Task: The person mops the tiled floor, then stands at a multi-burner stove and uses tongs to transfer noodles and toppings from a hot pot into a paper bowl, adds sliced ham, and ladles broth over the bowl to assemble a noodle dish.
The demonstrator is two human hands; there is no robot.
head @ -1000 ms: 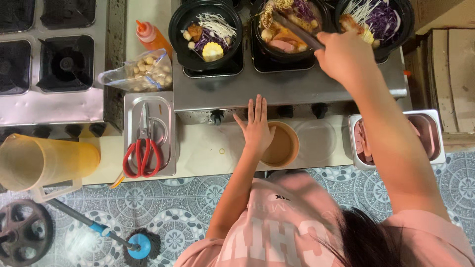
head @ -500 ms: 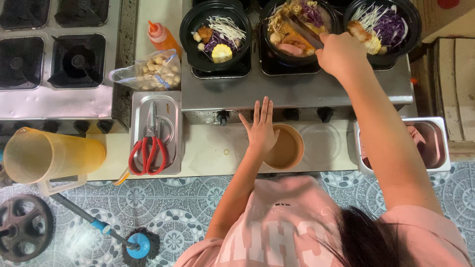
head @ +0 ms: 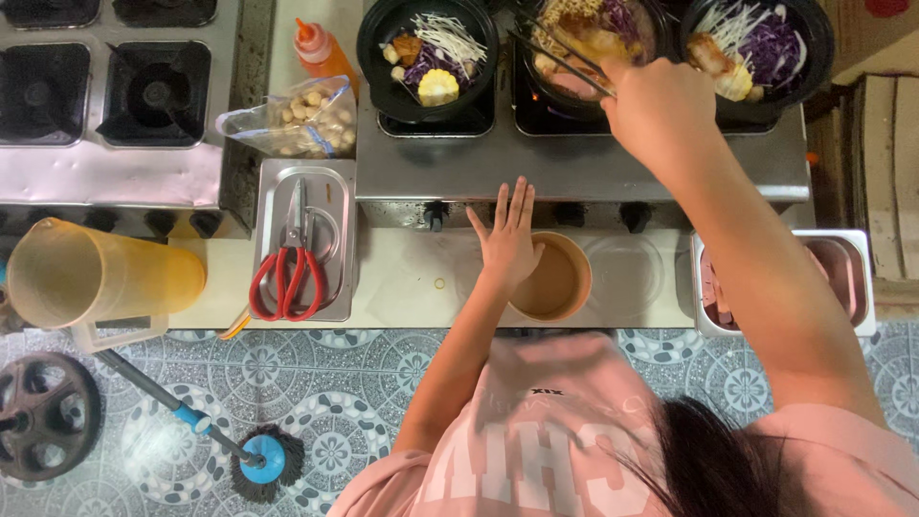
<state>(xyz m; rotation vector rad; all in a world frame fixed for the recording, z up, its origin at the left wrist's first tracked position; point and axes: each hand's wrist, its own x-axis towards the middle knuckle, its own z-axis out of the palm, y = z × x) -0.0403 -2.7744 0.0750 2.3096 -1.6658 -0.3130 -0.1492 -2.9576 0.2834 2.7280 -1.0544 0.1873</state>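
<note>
brushed steel stove [head: 574, 168], matt

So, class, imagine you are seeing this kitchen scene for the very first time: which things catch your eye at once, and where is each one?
Three black pots sit in a row on the stove at the top; the left pot shows yellow corn and purple cabbage. The right hand holds chopsticks over the middle pot, while the left hand rests flat on the counter by a bowl of brown sauce. Red-handled scissors lie in a steel tray at left.

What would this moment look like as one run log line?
right hand: holds chopsticks in middle pot | left hand: flat on counter, touching brown cup
</note>
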